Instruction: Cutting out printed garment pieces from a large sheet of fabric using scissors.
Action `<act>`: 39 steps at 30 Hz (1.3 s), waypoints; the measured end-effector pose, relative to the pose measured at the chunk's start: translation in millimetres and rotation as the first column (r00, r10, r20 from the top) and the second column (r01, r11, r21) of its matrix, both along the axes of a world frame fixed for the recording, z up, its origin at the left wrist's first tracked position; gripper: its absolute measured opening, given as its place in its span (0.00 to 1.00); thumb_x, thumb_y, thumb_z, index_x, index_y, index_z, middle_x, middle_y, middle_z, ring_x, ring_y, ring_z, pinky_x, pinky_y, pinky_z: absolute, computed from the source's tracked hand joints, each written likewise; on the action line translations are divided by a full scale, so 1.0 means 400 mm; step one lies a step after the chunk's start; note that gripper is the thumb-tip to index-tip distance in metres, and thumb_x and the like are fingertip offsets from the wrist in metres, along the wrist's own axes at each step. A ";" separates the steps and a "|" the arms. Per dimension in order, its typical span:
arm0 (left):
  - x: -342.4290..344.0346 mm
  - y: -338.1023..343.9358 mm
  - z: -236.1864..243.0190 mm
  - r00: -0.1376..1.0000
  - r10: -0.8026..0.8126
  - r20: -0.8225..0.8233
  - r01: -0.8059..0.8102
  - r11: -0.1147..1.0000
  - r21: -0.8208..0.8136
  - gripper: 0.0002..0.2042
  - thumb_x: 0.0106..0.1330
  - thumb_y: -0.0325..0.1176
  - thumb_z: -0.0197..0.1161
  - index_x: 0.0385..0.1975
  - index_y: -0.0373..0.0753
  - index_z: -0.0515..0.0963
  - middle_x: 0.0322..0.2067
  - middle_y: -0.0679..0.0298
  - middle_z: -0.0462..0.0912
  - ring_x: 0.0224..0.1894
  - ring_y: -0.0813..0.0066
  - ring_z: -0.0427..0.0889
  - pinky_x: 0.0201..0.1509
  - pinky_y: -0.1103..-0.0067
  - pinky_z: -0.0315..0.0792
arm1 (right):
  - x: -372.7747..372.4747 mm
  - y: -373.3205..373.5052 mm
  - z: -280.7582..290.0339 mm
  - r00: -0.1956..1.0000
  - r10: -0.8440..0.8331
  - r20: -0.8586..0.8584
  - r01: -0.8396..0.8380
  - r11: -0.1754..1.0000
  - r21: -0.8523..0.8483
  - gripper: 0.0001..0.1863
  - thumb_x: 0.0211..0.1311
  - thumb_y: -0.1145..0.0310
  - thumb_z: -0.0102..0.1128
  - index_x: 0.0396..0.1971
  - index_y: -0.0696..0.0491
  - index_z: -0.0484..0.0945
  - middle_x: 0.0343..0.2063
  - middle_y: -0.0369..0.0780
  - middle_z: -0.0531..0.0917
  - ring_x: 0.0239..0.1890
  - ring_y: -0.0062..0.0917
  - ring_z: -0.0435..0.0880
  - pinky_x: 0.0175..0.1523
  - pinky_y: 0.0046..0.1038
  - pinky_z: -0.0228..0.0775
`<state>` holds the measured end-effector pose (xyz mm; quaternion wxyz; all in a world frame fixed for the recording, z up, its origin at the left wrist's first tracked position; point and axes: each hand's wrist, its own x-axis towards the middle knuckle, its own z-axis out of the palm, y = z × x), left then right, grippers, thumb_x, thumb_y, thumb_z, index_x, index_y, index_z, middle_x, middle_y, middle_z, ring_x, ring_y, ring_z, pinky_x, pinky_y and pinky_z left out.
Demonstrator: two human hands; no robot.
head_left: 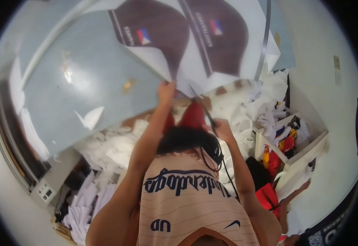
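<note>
My left hand (166, 91) is closed on the near edge of a white sheet (146, 57), at the narrow tip of a dark sleeve-shaped print (158, 28). A second dark sleeve-shaped print (224, 37) lies to its right on the sheet; both carry a small flag. In my right hand (223, 129) is a pair of scissors (203, 107), pointing up and left. Their blades are a little apart near the sheet's front edge, right of my left hand. Whether they touch the sheet I cannot tell.
The sheet rests on a pale blue table (93, 74), with a white scrap (91, 117) on it. White offcuts (113, 145) pile up below the table's front edge. To the right stands a white wooden bin (306, 149) of coloured cloth pieces. A black cord (225, 164) hangs below my right hand.
</note>
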<state>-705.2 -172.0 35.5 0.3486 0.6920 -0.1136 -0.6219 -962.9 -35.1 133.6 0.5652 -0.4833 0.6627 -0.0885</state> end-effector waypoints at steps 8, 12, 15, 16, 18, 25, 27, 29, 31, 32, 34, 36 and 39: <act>0.075 0.048 0.004 0.964 -0.255 -0.078 0.257 0.966 0.010 0.14 0.68 0.39 0.69 0.33 0.32 0.80 0.28 0.60 0.85 0.23 0.76 0.82 0.24 0.80 0.76 | 0.165 0.173 -0.038 0.857 -0.429 0.287 0.301 0.867 0.397 0.26 0.60 0.53 0.75 0.16 0.47 0.67 0.13 0.28 0.68 0.17 0.12 0.68 0.23 0.20 0.55; 0.098 0.045 -0.034 0.921 -0.389 0.017 0.389 0.921 -0.027 0.14 0.67 0.40 0.70 0.27 0.34 0.80 0.23 0.62 0.83 0.20 0.79 0.79 0.22 0.81 0.71 | 0.225 0.186 -0.114 0.775 -0.506 0.377 0.372 0.849 0.374 0.25 0.61 0.53 0.74 0.17 0.47 0.67 0.13 0.28 0.68 0.16 0.12 0.67 0.22 0.20 0.54; 0.093 0.046 -0.057 0.926 -0.375 -0.048 0.374 0.927 -0.028 0.16 0.65 0.41 0.72 0.23 0.36 0.79 0.20 0.65 0.80 0.17 0.80 0.75 0.20 0.81 0.67 | 0.267 0.175 -0.169 0.851 -0.405 0.335 0.344 0.911 0.227 0.17 0.66 0.57 0.68 0.25 0.52 0.76 0.18 0.27 0.72 0.19 0.12 0.71 0.23 0.21 0.60; 0.100 0.046 -0.061 0.934 -0.357 -0.023 0.356 0.934 -0.031 0.16 0.65 0.41 0.73 0.23 0.36 0.79 0.19 0.65 0.79 0.17 0.80 0.74 0.19 0.81 0.66 | 0.297 0.158 -0.162 0.810 -0.474 0.346 0.376 0.871 0.316 0.17 0.66 0.57 0.69 0.26 0.53 0.77 0.18 0.28 0.72 0.18 0.13 0.71 0.22 0.23 0.59; 0.092 0.049 -0.067 0.936 -0.351 -0.013 0.350 0.936 -0.029 0.16 0.64 0.41 0.73 0.23 0.36 0.78 0.18 0.66 0.78 0.16 0.80 0.73 0.19 0.81 0.64 | 0.341 0.139 -0.166 0.772 -0.539 0.338 0.451 0.838 0.306 0.20 0.63 0.56 0.72 0.22 0.51 0.74 0.15 0.28 0.70 0.15 0.13 0.68 0.21 0.21 0.57; 0.105 0.049 -0.071 0.967 -0.255 -0.007 0.255 0.966 -0.032 0.17 0.67 0.41 0.70 0.21 0.39 0.75 0.17 0.67 0.76 0.14 0.80 0.70 0.18 0.81 0.61 | 0.416 0.109 -0.155 0.663 -0.683 0.307 0.588 0.729 0.350 0.21 0.61 0.56 0.75 0.20 0.53 0.75 0.10 0.28 0.69 0.11 0.12 0.67 0.18 0.19 0.56; 0.112 0.048 -0.077 0.968 -0.250 0.011 0.250 0.967 -0.049 0.18 0.68 0.41 0.71 0.19 0.42 0.74 0.15 0.69 0.75 0.13 0.81 0.68 0.18 0.81 0.58 | 0.428 0.107 -0.162 0.658 -0.685 0.312 0.597 0.728 0.338 0.21 0.61 0.55 0.75 0.20 0.53 0.75 0.10 0.28 0.69 0.11 0.12 0.67 0.17 0.19 0.56; 0.115 0.045 -0.076 0.965 -0.263 -0.017 0.261 0.963 -0.059 0.18 0.68 0.41 0.70 0.19 0.42 0.73 0.15 0.69 0.74 0.13 0.81 0.67 0.18 0.80 0.58 | 0.435 0.100 -0.172 0.642 -0.680 0.355 0.612 0.733 0.296 0.20 0.62 0.55 0.74 0.22 0.53 0.75 0.11 0.28 0.70 0.11 0.12 0.67 0.17 0.19 0.56; 0.119 0.043 -0.076 0.959 -0.280 -0.032 0.278 0.959 -0.054 0.18 0.68 0.41 0.70 0.19 0.43 0.73 0.15 0.69 0.73 0.13 0.81 0.67 0.18 0.81 0.58 | 0.442 0.077 -0.184 0.601 -0.687 0.409 0.629 0.722 0.289 0.20 0.63 0.56 0.74 0.23 0.52 0.75 0.11 0.28 0.70 0.11 0.12 0.67 0.17 0.18 0.56; 0.123 0.042 -0.077 0.956 -0.291 -0.047 0.289 0.956 -0.043 0.18 0.68 0.41 0.70 0.19 0.43 0.73 0.15 0.70 0.73 0.13 0.81 0.67 0.18 0.81 0.58 | 0.448 0.060 -0.186 0.562 -0.688 0.459 0.639 0.714 0.287 0.19 0.63 0.56 0.73 0.24 0.52 0.75 0.12 0.28 0.70 0.11 0.12 0.67 0.17 0.18 0.56; 0.127 0.037 -0.074 0.949 -0.308 -0.073 0.305 0.951 -0.041 0.17 0.67 0.41 0.70 0.19 0.42 0.74 0.15 0.70 0.72 0.15 0.81 0.68 0.19 0.80 0.59 | 0.466 0.032 -0.198 0.542 -0.693 0.475 0.666 0.699 0.260 0.19 0.64 0.56 0.73 0.24 0.52 0.75 0.12 0.28 0.70 0.11 0.11 0.67 0.17 0.18 0.56; 0.118 0.034 -0.069 0.946 -0.302 -0.117 0.303 0.953 -0.011 0.18 0.66 0.42 0.71 0.18 0.41 0.74 0.15 0.70 0.71 0.16 0.80 0.69 0.19 0.80 0.59 | 0.475 0.012 -0.200 0.508 -0.717 0.478 0.707 0.664 0.244 0.19 0.64 0.56 0.72 0.25 0.52 0.74 0.13 0.27 0.70 0.11 0.11 0.67 0.17 0.18 0.57; 0.142 0.034 -0.084 0.944 -0.309 -0.114 0.308 0.951 -0.022 0.19 0.66 0.43 0.72 0.18 0.41 0.74 0.15 0.69 0.72 0.16 0.80 0.69 0.19 0.79 0.60 | 0.498 -0.048 -0.156 0.447 -0.732 0.514 0.737 0.627 0.252 0.19 0.65 0.56 0.71 0.25 0.53 0.75 0.14 0.27 0.70 0.11 0.11 0.67 0.17 0.18 0.59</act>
